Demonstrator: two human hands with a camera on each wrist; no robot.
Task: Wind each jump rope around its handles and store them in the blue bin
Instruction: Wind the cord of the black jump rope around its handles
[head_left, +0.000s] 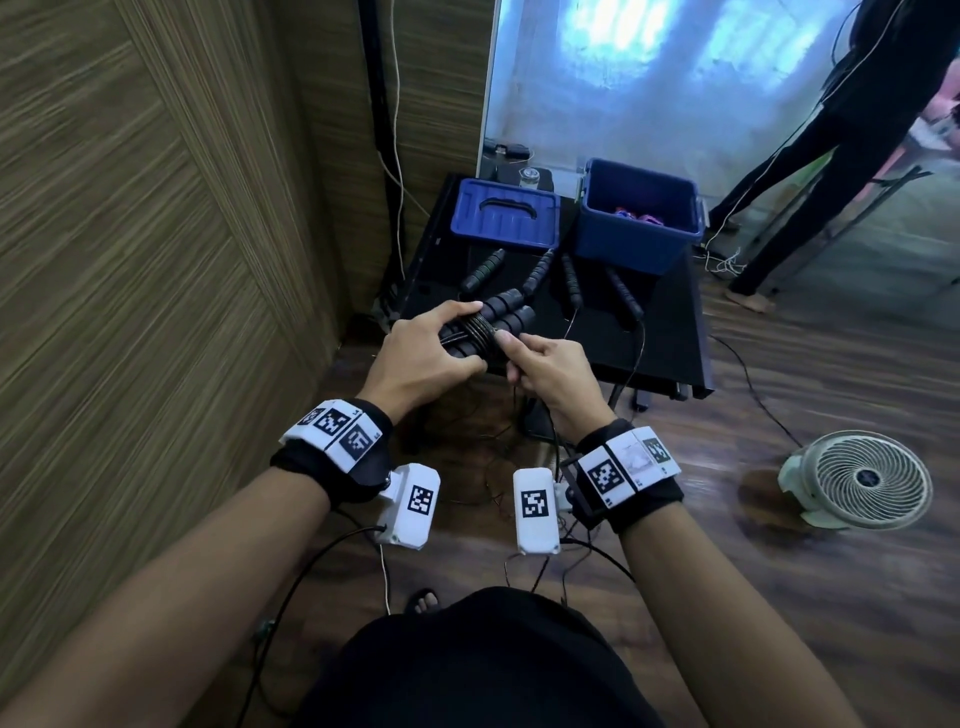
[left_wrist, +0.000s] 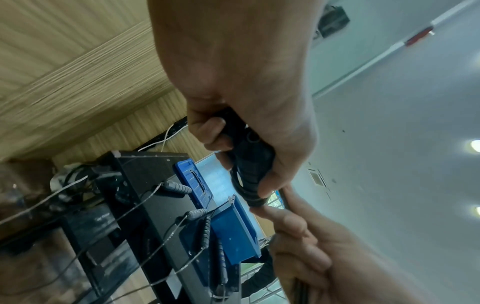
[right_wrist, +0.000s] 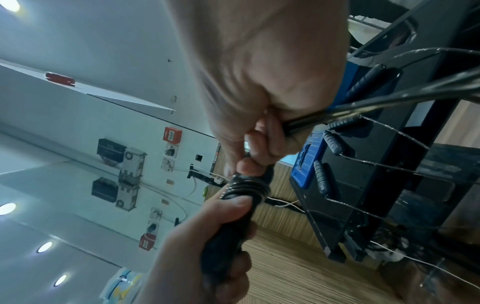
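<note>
Just short of the blue bin (head_left: 638, 208), my left hand (head_left: 421, 353) grips the paired handles (head_left: 498, 319); right hand (head_left: 545, 371) pinches the springy, slick rope (head_left: 477, 332). Feels light; I'd hold mid-handle.

Jump rope handles (head_left: 501, 312): ribbed black foam, matt. Rope coils (head_left: 478, 332): thin glossy black cord, smooth. Blue bin (head_left: 636, 213): smooth moulded plastic, slight sheen. Lid (head_left: 506, 213): same blue plastic, ribbed top. Table (head_left: 670, 322): black, glossy, reflective top. Wall panel (head_left: 130, 208): wood-grain finish, fine streaked texture, matt. Floor (head_left: 831, 374): dark wood-look boards, semi-gloss. Fan (head_left: 860, 478): pale plastic grille.
</note>
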